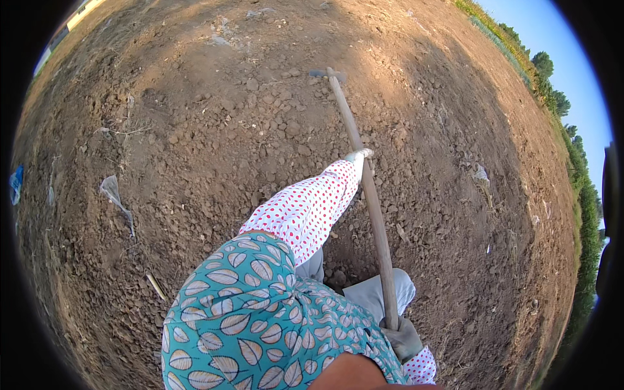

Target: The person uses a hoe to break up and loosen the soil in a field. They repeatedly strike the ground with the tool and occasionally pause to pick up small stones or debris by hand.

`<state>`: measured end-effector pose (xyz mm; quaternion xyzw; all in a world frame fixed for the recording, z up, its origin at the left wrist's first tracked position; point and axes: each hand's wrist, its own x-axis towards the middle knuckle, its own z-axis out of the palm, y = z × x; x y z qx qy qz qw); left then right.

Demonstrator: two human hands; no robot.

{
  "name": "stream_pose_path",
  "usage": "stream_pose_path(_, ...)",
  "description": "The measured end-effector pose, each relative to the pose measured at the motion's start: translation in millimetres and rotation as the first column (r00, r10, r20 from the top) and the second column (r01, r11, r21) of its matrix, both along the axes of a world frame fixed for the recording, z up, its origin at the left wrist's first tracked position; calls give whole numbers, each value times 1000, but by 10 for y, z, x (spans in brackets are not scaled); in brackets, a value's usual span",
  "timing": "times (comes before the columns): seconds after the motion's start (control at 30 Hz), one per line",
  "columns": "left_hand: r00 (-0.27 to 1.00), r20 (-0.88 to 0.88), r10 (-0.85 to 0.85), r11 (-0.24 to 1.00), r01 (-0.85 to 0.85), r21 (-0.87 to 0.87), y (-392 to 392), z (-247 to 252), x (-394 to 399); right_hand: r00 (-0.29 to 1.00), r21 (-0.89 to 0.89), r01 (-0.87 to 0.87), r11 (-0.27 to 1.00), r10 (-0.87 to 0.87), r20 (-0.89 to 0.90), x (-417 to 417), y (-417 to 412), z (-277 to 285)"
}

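My left hand (pixel 361 158), in a pale glove with a red-dotted white sleeve cover, grips the middle of a long wooden handle (pixel 376 209). Near the handle's lower end, close to my knee, my right hand (pixel 404 337) is closed around it in a greyish glove. The handle runs up and away from me to a metal tool head (pixel 327 74), which looks like a hoe or rake head and lies crosswise on the loose soil. Whether the head has teeth or a blade cannot be told.
Cloddy brown soil (pixel 273 141) surrounds me. Clear plastic scraps (pixel 113 192) lie at the left and another (pixel 481 173) at the right, with a pale stick (pixel 156 286) lower left and blue plastic (pixel 16 184) at the far left. Green plants (pixel 575 161) line the field's right edge.
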<state>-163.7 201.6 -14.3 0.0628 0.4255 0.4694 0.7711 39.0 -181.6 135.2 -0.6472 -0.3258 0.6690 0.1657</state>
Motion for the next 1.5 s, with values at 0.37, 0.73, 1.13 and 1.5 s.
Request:
stream_pose_path(0.37, 857, 259, -446, 890, 454, 31, -2640, 139, 1201, 948, -108, 201, 974, -165, 272, 1076, -1535, 55)
stream_pose_path(0.73, 437, -537, -722, 468, 879, 87, -1857, -224, 180, 806, 266, -43, 963, -124, 578, 931, -830, -1100)
stream_pose_path(1.13, -616, -680, -398, 378, 565, -733, -331, -955, -895, 770, 63, -204, 977, 121, 626, 941, -95, -1404)
stream_pose_path(1.5, -659, -749, -70, 364, 682, -634, -432, -1314, -697, 852, -65, -102, 993, 121, 510, 1023, 23, -1424)
